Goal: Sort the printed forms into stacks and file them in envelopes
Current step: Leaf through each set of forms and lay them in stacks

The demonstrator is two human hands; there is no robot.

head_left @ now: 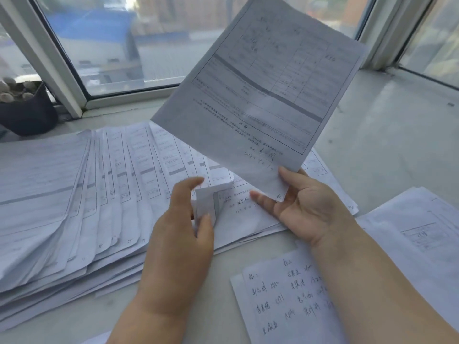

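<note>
Right, across the pale table [387, 135] by the window runs the big spread: the fanned row of printed forms [104, 184], each sheet overlapping the next, their long axes running away from the person, hand-numbered corners lined up along the near edge. Off to the right sits a smaller stack [422, 232], well apart from the fan, and down near the person lies a handwritten list [293, 299], partly under the right forearm. Now the sheet that matters: the lifted form [260, 90] is up in the air, tilted, its long axis leaning up and away to the right, its bottom corner pinched between thumb and fingers of the right hand [305, 209]. That hand is the only one carrying it. The left hand [178, 239] is lower, just left of the right, its thumb and fingers closed round the curled-up corner [208, 202] of the top sheets at the fan's right end. So the lifted form hangs directly above that end of the fan, with the smaller stack further right; I'd judge its number decides which way it goes.
</note>
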